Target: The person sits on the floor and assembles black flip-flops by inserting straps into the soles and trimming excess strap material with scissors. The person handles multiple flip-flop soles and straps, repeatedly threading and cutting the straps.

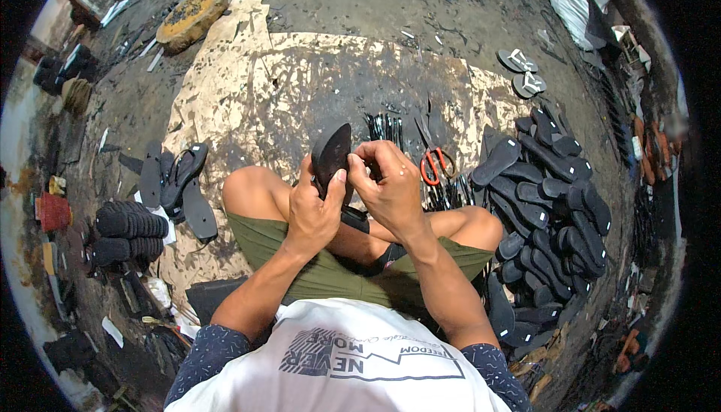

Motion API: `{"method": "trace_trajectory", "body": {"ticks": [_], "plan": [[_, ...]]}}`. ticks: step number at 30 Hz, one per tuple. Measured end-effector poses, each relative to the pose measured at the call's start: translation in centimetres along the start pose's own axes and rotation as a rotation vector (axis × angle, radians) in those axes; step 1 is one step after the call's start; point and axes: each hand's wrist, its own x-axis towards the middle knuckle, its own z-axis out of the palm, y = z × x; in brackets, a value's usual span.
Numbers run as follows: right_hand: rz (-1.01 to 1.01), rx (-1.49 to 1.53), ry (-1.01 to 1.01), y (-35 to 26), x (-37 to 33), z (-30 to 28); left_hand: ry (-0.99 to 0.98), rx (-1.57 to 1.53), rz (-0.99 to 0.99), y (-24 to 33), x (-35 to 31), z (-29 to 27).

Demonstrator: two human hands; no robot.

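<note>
Black sandal sole (pixel 331 153) gripped upright in left hand (pixel 314 209), right hand (pixel 390 187) pinching its edge; red scissors (pixel 435 166) on floor just right, sole pile (pixel 552 209) beyond.

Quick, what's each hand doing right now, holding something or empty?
Left hand: closed on the black sandal sole, held upright.
Right hand: fingers curled at the sole's edge, touching it; a firm grip cannot be told.

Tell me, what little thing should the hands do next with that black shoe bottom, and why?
Probably press the strap end further into the black sole. The left hand grips the sole upright from below, while the right hand has its fingers pinched at the sole's edge. Finished sandals lie to the left, bare soles to the right.
</note>
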Motion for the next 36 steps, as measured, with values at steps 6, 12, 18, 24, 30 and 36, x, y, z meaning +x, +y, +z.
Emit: {"method": "trace_trajectory", "body": {"ticks": [6, 12, 18, 24, 30, 36], "plan": [[-0.062, -0.031, -0.126, -0.5, -0.1, -0.6, -0.051, 0.076, 0.016, -0.2, -0.5, -0.6], [-0.031, -0.164, -0.105, 0.2, 0.1, 0.3, -0.115, 0.096, 0.093, -0.3, -0.2, 0.0], [-0.076, -0.219, -0.094, 1.8, 0.1, 0.8, -0.146, 0.159, 0.028, 0.0, 0.9, -0.1], [0.223, -0.029, -0.094, 0.9, -0.5, 0.2, -0.1, 0.138, -0.021, 0.0, 0.1, 0.1], [-0.055, -0.075, -0.087, 0.6, -0.5, 0.0, -0.124, 0.189, -0.002, -0.7, 0.1, 0.0], [0.009, -0.253, -0.185, 1.2, 0.1, 0.0, -0.145, 0.137, 0.051, 0.3, 0.3, 0.3]]}}
